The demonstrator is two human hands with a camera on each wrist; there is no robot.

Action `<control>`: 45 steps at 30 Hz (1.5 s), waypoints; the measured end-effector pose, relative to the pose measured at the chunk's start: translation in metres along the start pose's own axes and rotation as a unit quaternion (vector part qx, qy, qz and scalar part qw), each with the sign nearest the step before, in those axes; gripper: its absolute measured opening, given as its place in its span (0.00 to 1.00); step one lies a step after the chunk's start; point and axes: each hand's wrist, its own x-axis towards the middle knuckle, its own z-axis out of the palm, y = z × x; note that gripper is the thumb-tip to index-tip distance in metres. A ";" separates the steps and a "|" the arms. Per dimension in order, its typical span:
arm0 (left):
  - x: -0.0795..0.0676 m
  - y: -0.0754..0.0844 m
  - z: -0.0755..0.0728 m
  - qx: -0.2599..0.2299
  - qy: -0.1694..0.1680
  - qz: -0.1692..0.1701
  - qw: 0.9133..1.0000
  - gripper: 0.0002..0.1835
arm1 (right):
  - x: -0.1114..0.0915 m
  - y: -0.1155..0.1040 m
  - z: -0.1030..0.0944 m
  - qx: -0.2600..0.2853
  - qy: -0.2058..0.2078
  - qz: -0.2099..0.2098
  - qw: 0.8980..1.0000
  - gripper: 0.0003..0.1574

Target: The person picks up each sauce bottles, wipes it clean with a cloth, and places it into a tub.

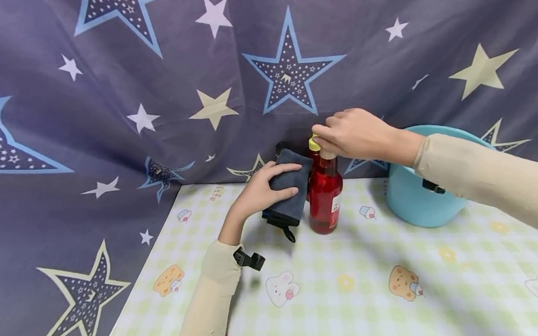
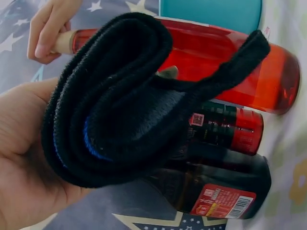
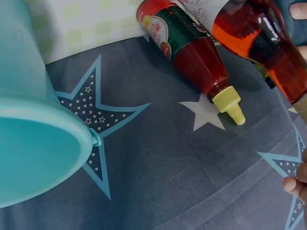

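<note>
My left hand (image 1: 261, 189) grips a folded dark cloth (image 1: 291, 182) with a hanging loop, its layers seen end-on in the left wrist view. The cloth is beside a tall glass bottle of red liquid (image 1: 323, 198), which stands upright on the table. From above, my right hand (image 1: 357, 133) holds this bottle by its tan stopper (image 2: 63, 42). Just behind it is a red sauce bottle (image 3: 199, 64) with a yellow nozzle and green label. A dark bottle (image 2: 216, 177) with a barcode label is mostly hidden by the cloth in the head view.
A light blue bucket (image 1: 423, 204) stands to the right, under my right forearm. The table (image 1: 334, 299) has a green-checked cover with cartoon prints. Behind everything hangs a dark curtain (image 1: 357, 16) with stars.
</note>
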 end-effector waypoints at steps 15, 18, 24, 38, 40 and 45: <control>0.013 -0.012 0.015 -0.086 0.082 0.068 0.991 0.27 | 0.005 0.006 0.005 0.030 0.026 -0.025 0.999 0.15; 0.012 -0.010 0.013 -0.078 0.082 0.066 0.991 0.27 | 0.007 0.006 0.001 0.049 0.013 -0.023 0.998 0.15; 0.012 -0.010 0.010 -0.072 0.083 0.066 0.992 0.27 | 0.010 0.001 -0.009 0.084 -0.019 -0.007 0.996 0.15; 0.011 -0.006 0.002 -0.073 0.084 0.052 0.992 0.27 | 0.017 0.027 -0.103 0.021 0.006 0.098 0.995 0.19; 0.010 -0.004 -0.002 -0.077 0.087 0.052 0.992 0.27 | 0.019 0.037 -0.124 -0.010 0.023 0.126 0.992 0.17; 0.012 0.002 -0.011 -0.088 0.104 0.067 0.988 0.27 | 0.023 0.063 -0.170 -0.049 -0.001 0.192 0.980 0.14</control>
